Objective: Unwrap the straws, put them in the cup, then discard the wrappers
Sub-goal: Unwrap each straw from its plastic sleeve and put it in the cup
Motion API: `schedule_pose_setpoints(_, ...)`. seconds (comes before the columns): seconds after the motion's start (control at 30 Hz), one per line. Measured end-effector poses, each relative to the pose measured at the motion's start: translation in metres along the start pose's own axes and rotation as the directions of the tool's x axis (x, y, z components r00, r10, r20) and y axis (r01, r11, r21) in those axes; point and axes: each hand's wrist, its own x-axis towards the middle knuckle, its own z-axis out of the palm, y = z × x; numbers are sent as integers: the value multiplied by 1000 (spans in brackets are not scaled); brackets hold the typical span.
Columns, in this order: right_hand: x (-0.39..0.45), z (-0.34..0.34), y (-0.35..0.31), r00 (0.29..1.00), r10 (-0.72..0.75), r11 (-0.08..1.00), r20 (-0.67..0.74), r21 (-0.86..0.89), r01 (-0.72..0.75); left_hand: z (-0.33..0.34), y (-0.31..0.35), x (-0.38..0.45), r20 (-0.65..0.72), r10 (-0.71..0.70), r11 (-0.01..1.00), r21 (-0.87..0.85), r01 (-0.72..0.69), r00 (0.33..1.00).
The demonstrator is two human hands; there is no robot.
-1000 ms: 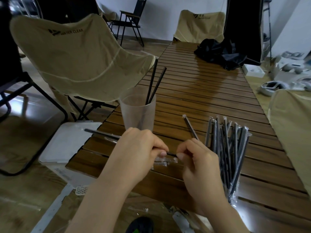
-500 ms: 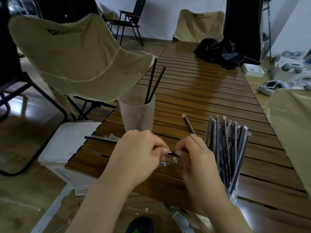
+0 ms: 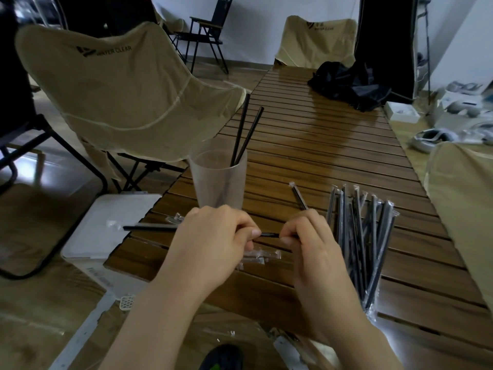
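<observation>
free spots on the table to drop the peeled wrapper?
Bare slats lie between the frosted plastic cup and the black cloth heap at the wooden slatted table's far end, and on the near right corner, past the bundle of wrapped black straws. It is crowded around both hands, left and right, with clear wrappers beneath them.

I sit at a long slatted brown wooden table point(image 3: 320, 134) in what looks like an indoor studio or showroom set up with camping furniture. Tan fabric butterfly chairs printed "WATER CLEAR" point(image 3: 120, 97) stand around it, a black folding metal chair point(image 3: 208, 36) waits by the plain white wall point(image 3: 253, 28), and white headsets with open white boxes point(image 3: 432, 116) lie on the floor to my right.
</observation>
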Motion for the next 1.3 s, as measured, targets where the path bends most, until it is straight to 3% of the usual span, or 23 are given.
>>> schedule_pose_setpoints(0.23,0,1,7,1000,19,1000,-18,17,-19,-2,-4,0,7,-19,1000,15,19,1000)
schedule_pose_setpoints(0.4,-3,8,14,984,171,985,-54,-18,-172,-3,-10,-2,-27,-76,994,75,78,997)
schedule_pose_setpoints(0.57,-13,22,22,950,287,956,120,25,-292,-3,-14,-4,-9,-199,970,141,198,980)
schedule_pose_setpoints(0.73,-18,28,21,936,283,959,207,-29,-283,-4,-16,-5,36,-236,961,160,228,971)
schedule_pose_setpoints(0.83,-16,28,20,939,292,956,179,-60,-286,-5,-16,-3,72,-240,961,158,226,968)
schedule_pose_setpoints(0.93,-14,23,17,944,325,946,61,-17,-325,-4,-17,-2,83,-223,966,154,208,971)
schedule_pose_setpoints(1.0,-11,18,14,963,269,963,34,-32,-268,-3,-18,-2,72,-203,971,144,192,976)
schedule_pose_setpoints(1.17,-5,13,5,991,62,996,119,-64,-55,-3,-12,1,105,-117,988,118,105,988)
schedule_pose_setpoints(1.3,-6,14,7,994,59,998,88,-9,-58,-1,-10,0,121,-58,993,107,45,991)
